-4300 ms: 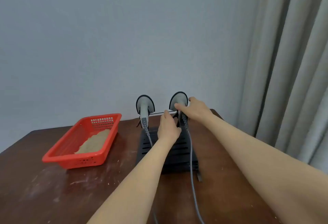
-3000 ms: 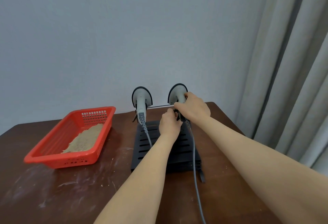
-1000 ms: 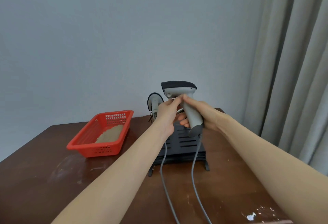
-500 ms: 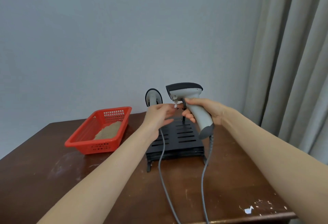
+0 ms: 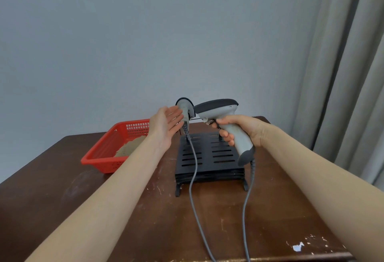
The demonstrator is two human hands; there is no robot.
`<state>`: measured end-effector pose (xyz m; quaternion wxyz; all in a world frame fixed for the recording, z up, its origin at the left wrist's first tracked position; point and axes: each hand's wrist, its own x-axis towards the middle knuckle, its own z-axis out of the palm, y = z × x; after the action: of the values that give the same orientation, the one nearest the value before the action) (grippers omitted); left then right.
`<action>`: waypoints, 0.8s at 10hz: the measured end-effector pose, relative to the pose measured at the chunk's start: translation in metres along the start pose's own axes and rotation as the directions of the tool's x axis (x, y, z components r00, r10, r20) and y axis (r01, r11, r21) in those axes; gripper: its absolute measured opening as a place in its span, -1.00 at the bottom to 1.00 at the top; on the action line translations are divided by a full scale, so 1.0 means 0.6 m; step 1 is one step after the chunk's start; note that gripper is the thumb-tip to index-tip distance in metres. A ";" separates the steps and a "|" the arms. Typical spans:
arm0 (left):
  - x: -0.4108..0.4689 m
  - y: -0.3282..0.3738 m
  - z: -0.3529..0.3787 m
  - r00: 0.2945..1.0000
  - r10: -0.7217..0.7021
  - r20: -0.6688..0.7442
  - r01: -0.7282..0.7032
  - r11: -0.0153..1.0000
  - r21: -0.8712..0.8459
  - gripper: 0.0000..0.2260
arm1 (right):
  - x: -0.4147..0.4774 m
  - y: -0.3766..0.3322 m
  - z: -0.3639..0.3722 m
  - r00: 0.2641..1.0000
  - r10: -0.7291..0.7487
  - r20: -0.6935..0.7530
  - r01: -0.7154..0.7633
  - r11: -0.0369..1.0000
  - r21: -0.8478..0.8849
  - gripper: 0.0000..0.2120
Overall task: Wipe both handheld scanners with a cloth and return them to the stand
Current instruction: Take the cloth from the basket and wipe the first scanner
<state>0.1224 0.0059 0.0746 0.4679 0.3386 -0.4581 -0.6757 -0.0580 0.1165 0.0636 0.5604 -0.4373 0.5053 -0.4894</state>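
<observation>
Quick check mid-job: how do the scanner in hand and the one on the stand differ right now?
The held scanner is off the black stand, lifted in the air by the right hand; the docked scanner sits at the stand's back. The held scanner shows side-on, head pointing left; the docked scanner stands upright, partly hidden by the open left hand. Both are grey with dark trim and trail grey cables.

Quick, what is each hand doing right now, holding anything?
Left hand: open, fingers straight, holding nothing.
Right hand: closed round the handle of the grey plastic handheld scanner with the black head.
</observation>
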 end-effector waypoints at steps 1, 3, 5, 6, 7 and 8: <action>0.000 -0.003 -0.002 1.000 0.005 -0.019 -0.005 1.000 0.018 -0.70 | 0.003 0.000 0.002 1.000 0.007 0.000 -0.007 1.000 -0.022 -0.86; -0.006 -0.003 -0.008 0.999 0.029 -0.042 -0.027 0.999 0.046 -0.69 | 0.002 0.000 0.002 1.000 0.012 -0.015 -0.013 0.998 -0.058 -0.84; -0.005 -0.002 -0.019 0.997 0.037 -0.074 -0.032 0.997 0.066 -0.70 | 0.001 -0.002 0.004 1.000 0.010 -0.030 -0.012 0.998 -0.067 -0.83; -0.004 0.000 -0.024 0.996 0.042 -0.077 -0.037 0.997 0.071 -0.71 | 0.002 -0.002 0.004 0.999 0.013 -0.036 -0.015 0.997 -0.072 -0.83; -0.004 0.001 -0.027 0.996 0.048 -0.069 -0.043 0.996 0.076 -0.71 | 0.002 -0.002 0.006 0.999 0.016 -0.043 -0.019 0.997 -0.077 -0.82; -0.003 0.003 -0.027 0.997 0.052 -0.063 -0.047 0.996 0.079 -0.71 | 0.003 -0.003 0.007 0.999 0.018 -0.045 -0.021 0.996 -0.082 -0.82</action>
<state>0.1381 0.0024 0.0706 0.4856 0.3666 -0.4767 -0.6345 -0.0538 0.1146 0.0656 0.5352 -0.4441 0.5416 -0.4722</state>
